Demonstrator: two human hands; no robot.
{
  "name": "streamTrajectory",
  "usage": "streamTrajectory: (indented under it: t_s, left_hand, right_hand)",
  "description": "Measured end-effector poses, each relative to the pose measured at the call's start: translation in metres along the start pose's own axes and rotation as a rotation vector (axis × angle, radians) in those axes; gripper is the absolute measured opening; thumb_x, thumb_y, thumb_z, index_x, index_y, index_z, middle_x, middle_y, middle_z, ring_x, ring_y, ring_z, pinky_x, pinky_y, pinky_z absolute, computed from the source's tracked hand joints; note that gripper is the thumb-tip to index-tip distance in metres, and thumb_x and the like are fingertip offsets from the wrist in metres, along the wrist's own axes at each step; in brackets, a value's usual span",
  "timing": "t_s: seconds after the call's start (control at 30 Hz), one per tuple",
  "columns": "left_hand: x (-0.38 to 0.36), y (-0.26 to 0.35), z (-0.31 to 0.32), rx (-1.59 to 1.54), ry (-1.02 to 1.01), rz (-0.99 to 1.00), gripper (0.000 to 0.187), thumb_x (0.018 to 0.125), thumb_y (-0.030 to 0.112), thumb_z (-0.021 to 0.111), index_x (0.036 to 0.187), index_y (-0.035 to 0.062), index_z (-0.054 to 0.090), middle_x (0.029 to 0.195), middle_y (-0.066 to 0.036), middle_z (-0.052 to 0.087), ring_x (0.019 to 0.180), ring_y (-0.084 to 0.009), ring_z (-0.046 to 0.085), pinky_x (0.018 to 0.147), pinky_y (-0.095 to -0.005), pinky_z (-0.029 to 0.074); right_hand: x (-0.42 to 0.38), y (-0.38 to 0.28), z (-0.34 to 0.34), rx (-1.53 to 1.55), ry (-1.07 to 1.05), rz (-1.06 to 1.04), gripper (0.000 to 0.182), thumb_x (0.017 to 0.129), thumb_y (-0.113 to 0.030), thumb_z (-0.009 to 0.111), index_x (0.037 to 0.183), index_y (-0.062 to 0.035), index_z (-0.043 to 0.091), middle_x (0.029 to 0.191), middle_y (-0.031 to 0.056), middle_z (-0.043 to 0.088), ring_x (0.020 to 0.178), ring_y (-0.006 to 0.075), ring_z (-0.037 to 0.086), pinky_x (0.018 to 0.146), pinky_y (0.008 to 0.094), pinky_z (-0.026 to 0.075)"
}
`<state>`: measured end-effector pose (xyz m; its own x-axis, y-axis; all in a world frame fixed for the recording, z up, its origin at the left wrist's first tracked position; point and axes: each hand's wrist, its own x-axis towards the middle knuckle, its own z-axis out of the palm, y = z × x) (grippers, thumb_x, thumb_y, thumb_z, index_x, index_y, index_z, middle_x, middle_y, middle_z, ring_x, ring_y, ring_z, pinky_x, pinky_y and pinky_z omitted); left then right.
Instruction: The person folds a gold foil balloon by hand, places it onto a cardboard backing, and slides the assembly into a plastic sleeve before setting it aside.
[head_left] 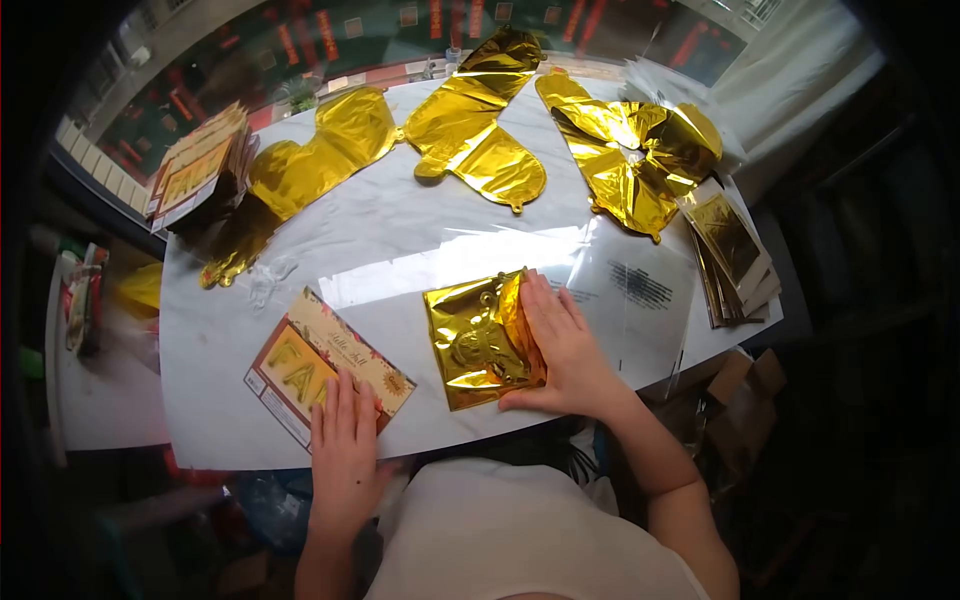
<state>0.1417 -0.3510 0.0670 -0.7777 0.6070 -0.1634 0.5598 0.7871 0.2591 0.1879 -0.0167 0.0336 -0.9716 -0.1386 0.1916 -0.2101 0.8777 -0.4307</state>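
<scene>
My right hand (560, 345) lies flat with fingers together on the right side of a folded gold foil balloon (475, 340) near the table's front edge, pressing it down. My left hand (345, 440) rests palm down on the lower corner of a printed card (320, 365) with gold letters and a floral border. The card lies tilted to the left of the folded balloon. A clear plastic bag (620, 290) with black print lies flat under and to the right of the folded balloon.
Flat gold foil letter balloons lie across the far half of the white table (220, 400): one at left (310, 160), one in the middle (475, 120), one at right (640, 150). Stacks of packaged sets stand at far left (195, 170) and right (735, 255). Cardboard boxes (745, 385) sit below the right edge.
</scene>
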Motion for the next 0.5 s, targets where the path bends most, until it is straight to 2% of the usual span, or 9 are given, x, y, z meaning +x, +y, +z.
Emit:
streamTrajectory:
  t_s: [0.03, 0.1, 0.2, 0.23, 0.27, 0.33, 0.37, 0.43, 0.5]
  left_hand:
    - [-0.011, -0.007, 0.001, 0.001, -0.006, -0.001, 0.103, 0.077, 0.018, 0.089, 0.162, -0.0013, 0.032, 0.171, -0.026, 0.025, 0.156, -0.0470, 0.027, 0.124, -0.0604, 0.026]
    - [-0.029, -0.012, -0.006, -0.102, 0.068, -0.042, 0.072, 0.085, -0.006, 0.071, 0.152, -0.0074, 0.045, 0.166, -0.029, 0.033, 0.153, -0.0477, 0.035, 0.121, -0.0582, 0.035]
    - [-0.045, -0.008, -0.020, -0.072, 0.121, -0.102, 0.064, 0.085, -0.016, 0.060, 0.147, -0.0098, 0.050, 0.163, -0.029, 0.039, 0.149, -0.0496, 0.040, 0.118, -0.0600, 0.038]
    - [-0.047, -0.004, -0.027, -0.073, 0.123, -0.102, 0.064, 0.085, -0.016, 0.060, 0.147, -0.0098, 0.050, 0.163, -0.029, 0.039, 0.149, -0.0496, 0.040, 0.118, -0.0600, 0.038]
    - [-0.047, 0.006, -0.035, -0.046, 0.212, -0.066, 0.063, 0.086, -0.014, 0.059, 0.148, -0.0090, 0.050, 0.162, -0.029, 0.039, 0.148, -0.0504, 0.041, 0.118, -0.0609, 0.037]
    - [-0.036, 0.023, -0.039, -0.023, 0.301, -0.027, 0.061, 0.088, -0.013, 0.058, 0.149, -0.0083, 0.049, 0.162, -0.029, 0.040, 0.147, -0.0512, 0.042, 0.118, -0.0618, 0.037]
    - [-0.025, 0.033, -0.039, -0.048, 0.275, 0.075, 0.057, 0.093, -0.003, 0.061, 0.149, -0.0073, 0.050, 0.162, -0.029, 0.040, 0.147, -0.0509, 0.041, 0.119, -0.0619, 0.036]
    - [-0.003, 0.054, -0.034, -0.073, 0.253, 0.185, 0.055, 0.097, 0.006, 0.064, 0.149, -0.0063, 0.051, 0.163, -0.028, 0.040, 0.148, -0.0506, 0.040, 0.119, -0.0620, 0.035]
    - [0.020, 0.072, -0.023, -0.139, 0.107, 0.359, 0.066, 0.098, 0.035, 0.070, 0.150, -0.0022, 0.052, 0.163, -0.027, 0.040, 0.150, -0.0480, 0.038, 0.119, -0.0618, 0.033]
  right_hand:
    - [0.000, 0.002, 0.000, 0.022, 0.027, -0.001, 0.124, 0.082, -0.065, 0.079, 0.164, 0.0071, 0.020, 0.170, 0.0308, 0.024, 0.159, 0.0441, 0.024, 0.128, 0.0553, 0.017]
    - [-0.001, 0.004, -0.001, 0.090, 0.075, -0.006, 0.122, 0.084, -0.060, 0.080, 0.164, 0.0080, 0.018, 0.169, 0.0318, 0.025, 0.158, 0.0448, 0.026, 0.128, 0.0561, 0.017]
    - [-0.004, 0.005, -0.002, 0.091, 0.110, 0.035, 0.113, 0.090, -0.052, 0.077, 0.164, 0.0086, 0.017, 0.169, 0.0326, 0.024, 0.157, 0.0454, 0.028, 0.128, 0.0569, 0.017]
    - [-0.006, 0.002, -0.002, 0.042, 0.220, 0.015, 0.096, 0.095, -0.035, 0.074, 0.163, 0.0079, 0.023, 0.161, 0.0323, 0.039, 0.149, 0.0471, 0.041, 0.124, 0.0537, 0.027]
    - [-0.008, -0.001, -0.005, 0.041, 0.220, 0.015, 0.096, 0.095, -0.035, 0.074, 0.163, 0.0079, 0.023, 0.161, 0.0323, 0.039, 0.149, 0.0471, 0.041, 0.124, 0.0537, 0.027]
    - [-0.012, -0.008, -0.013, 0.097, 0.222, 0.204, 0.079, 0.095, -0.019, 0.073, 0.159, 0.0075, 0.034, 0.149, 0.0299, 0.053, 0.134, 0.0462, 0.054, 0.116, 0.0486, 0.039]
    - [-0.011, -0.014, -0.016, 0.119, 0.303, 0.213, 0.054, 0.093, -0.010, 0.072, 0.142, 0.0068, 0.055, 0.127, 0.0256, 0.065, 0.118, 0.0427, 0.060, 0.102, 0.0459, 0.047]
    - [-0.014, -0.013, -0.016, 0.127, 0.308, 0.249, 0.048, 0.094, -0.012, 0.072, 0.136, 0.0064, 0.057, 0.117, 0.0238, 0.065, 0.109, 0.0427, 0.061, 0.094, 0.0471, 0.048]
    - [-0.016, -0.010, -0.016, 0.132, 0.318, 0.290, 0.042, 0.094, -0.013, 0.071, 0.129, 0.0060, 0.059, 0.107, 0.0219, 0.065, 0.100, 0.0426, 0.061, 0.087, 0.0482, 0.049]
